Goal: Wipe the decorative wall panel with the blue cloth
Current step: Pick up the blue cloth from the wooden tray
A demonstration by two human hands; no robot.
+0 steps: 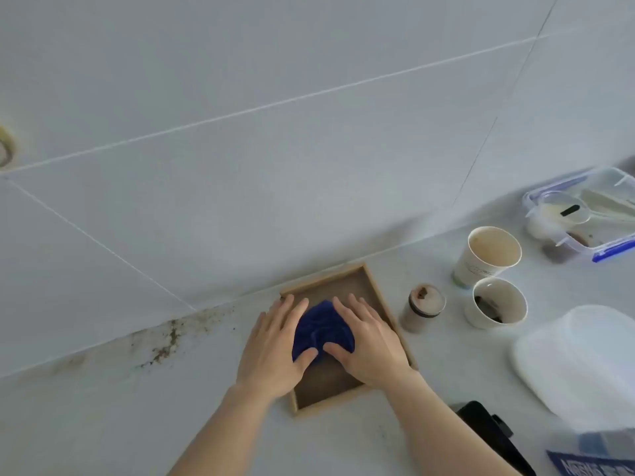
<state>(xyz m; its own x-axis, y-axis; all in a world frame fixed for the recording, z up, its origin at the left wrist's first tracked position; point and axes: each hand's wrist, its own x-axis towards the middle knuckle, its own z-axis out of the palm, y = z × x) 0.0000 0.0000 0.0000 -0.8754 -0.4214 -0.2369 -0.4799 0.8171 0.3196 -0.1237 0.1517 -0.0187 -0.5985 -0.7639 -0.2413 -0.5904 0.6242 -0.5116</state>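
A square wood-framed panel (374,280) with a brown inner surface lies flat on the pale counter, close to the tiled wall. A bunched dark blue cloth (321,326) rests on its inner surface. My left hand (275,348) lies flat on the cloth's left side, its palm over the panel's left edge. On the cloth's right side my right hand (369,341) presses down. Both thumbs meet at the cloth's near edge. Only the middle of the cloth shows between the hands.
Right of the panel stand a small brown lidded jar (423,308), two paper cups (489,254) (496,304) and a clear box with blue clips (584,214). A white lid (584,362) and a black object (494,438) lie near right. Dark stains (165,341) mark the wall joint.
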